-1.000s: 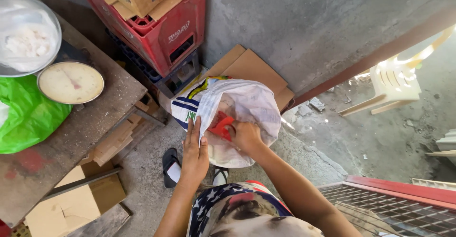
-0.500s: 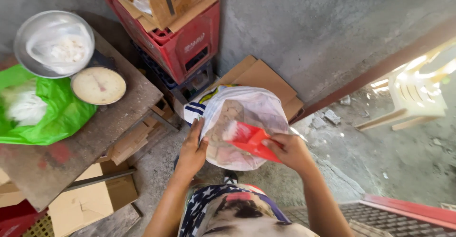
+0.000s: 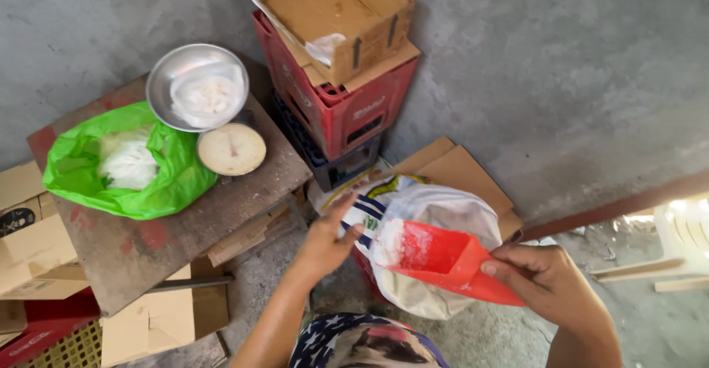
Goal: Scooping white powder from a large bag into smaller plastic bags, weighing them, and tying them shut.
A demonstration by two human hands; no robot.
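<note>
A red scoop (image 3: 443, 261) w/ white powder is pinched at its rear end by the right hand (image 3: 543, 279) — long axis running left toward the sack (image 3: 436, 213), whose rim is gripped by the left hand (image 3: 329, 242), just beside the scoop's mouth.

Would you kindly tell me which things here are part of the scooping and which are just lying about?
In use: red scoop in right hand; white sack held by left hand.
Lying about: green bag, scale, metal bowl, red crate, cardboard box.
</note>
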